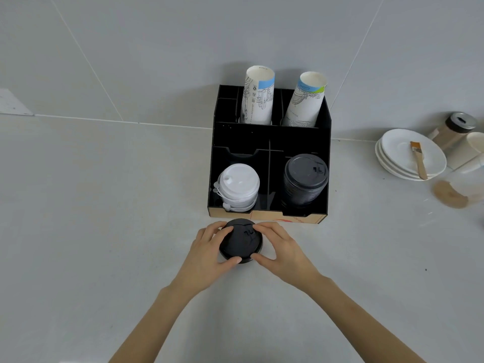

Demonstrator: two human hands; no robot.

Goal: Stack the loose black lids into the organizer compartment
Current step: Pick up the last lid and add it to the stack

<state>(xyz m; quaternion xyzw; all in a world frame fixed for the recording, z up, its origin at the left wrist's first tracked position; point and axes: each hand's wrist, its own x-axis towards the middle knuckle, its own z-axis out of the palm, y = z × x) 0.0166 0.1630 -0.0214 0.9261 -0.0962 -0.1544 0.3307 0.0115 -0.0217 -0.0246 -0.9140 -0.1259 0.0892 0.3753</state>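
The counter [104, 205] is pale and bare around the work area. The black organizer [269, 137] stands at the far centre against the wall, with two stacks of paper cups [259, 98] in its far compartments. Its near left compartment holds a stack of white lids [239, 186]; its near right compartment holds a tall stack of black lids [305, 179] that leans slightly and rises above the front wall.

The loose black lids [241, 241] sit on the counter just in front of the organizer, left of that compartment. The left hand [209, 247] and right hand [277, 247] both grasp them from opposite sides, fingers over the top and thumbs at the near rim.

Risks, as judged:
- Adding to the already tall, leaning stack could tip it out over the low front.
- A skewed lid would not nest and could slide off.
- The lift could catch the organizer's front edge.
- A loosened grip could scatter the lids.
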